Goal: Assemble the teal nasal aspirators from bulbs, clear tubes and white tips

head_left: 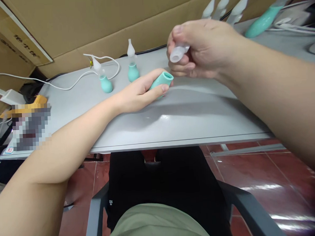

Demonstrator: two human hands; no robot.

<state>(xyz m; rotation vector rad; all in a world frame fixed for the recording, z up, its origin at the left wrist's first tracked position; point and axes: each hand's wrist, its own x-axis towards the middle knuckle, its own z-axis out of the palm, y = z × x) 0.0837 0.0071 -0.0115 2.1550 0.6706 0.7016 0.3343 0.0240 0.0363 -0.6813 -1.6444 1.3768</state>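
Note:
My left hand rests on the table, closed round a teal rubber bulb whose open oval mouth faces up and right. Above and to the right, my right hand is raised, its fingers wrapped about a translucent plastic nozzle piece with the round hollow end towards me. The bulb and the nozzle piece are apart. Behind my left hand stands a nasal aspirator with a teal bulb and a white tip. Another nasal aspirator leans to its left.
Several white-tipped aspirators stand behind my right forearm. A larger teal-handled one lies at the back right beside cables. A white cable crosses the left side of the grey table. Cardboard walls the back.

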